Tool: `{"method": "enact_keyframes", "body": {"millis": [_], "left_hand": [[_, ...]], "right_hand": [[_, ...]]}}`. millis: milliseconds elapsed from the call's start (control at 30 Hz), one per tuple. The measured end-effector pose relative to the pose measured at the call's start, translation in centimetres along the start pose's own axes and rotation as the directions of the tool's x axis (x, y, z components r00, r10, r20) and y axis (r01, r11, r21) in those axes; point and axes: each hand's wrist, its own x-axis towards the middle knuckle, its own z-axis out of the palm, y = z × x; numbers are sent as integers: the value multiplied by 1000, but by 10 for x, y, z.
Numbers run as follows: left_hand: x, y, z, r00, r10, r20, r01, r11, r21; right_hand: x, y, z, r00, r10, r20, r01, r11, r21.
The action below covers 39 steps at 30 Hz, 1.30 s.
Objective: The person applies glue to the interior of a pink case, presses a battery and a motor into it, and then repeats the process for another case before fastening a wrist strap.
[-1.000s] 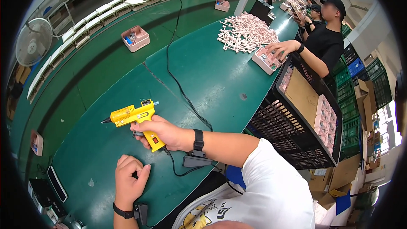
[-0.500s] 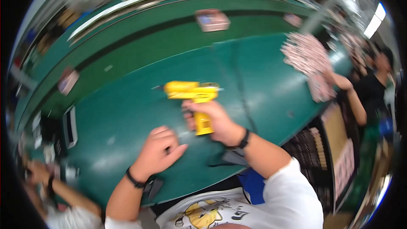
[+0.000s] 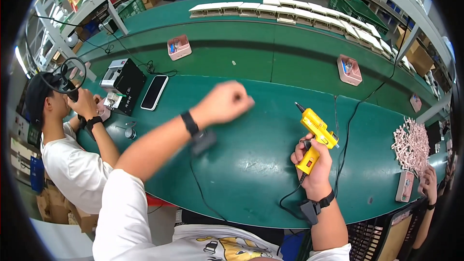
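My right hand (image 3: 313,160) is wrapped around the grip of the yellow glue gun (image 3: 316,135), index finger near the trigger, nozzle tilted up and away from me over the green bench (image 3: 251,159). My left hand (image 3: 227,100) is raised above the bench, curled into a loose fist, holding nothing that I can see; it is blurred. The black cord (image 3: 345,130) trails from the gun's grip off the near edge; a second one runs past it across the bench to the far right. Note for good handling: keep the nozzle pointed off my left forearm, keep the cord slack and clear of the wrist, and steady the gun low over the surface before squeezing. A phone (image 3: 154,92) and a black box (image 3: 126,82) lie well to the left.
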Motion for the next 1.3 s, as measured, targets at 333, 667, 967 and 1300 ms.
{"method": "enact_keyframes", "body": {"millis": [333, 667, 967, 1300], "left_hand": [[73, -174, -100, 573, -400, -715, 804, 445, 395], [50, -216, -128, 763, -234, -603, 494, 812, 310], [-102, 45, -42, 985, 173, 5, -172, 979, -110], [-196, 106, -13, 988, 100, 114, -89, 991, -104]], "right_hand": [[1, 0, 7, 998, 55, -15, -54, 998, 37], [-4, 0, 15, 996, 95, 6, -95, 994, 45], [8, 0, 3, 999, 36, 25, -36, 999, 8], [9, 1, 1, 996, 32, 83, -28, 998, -52]]}}
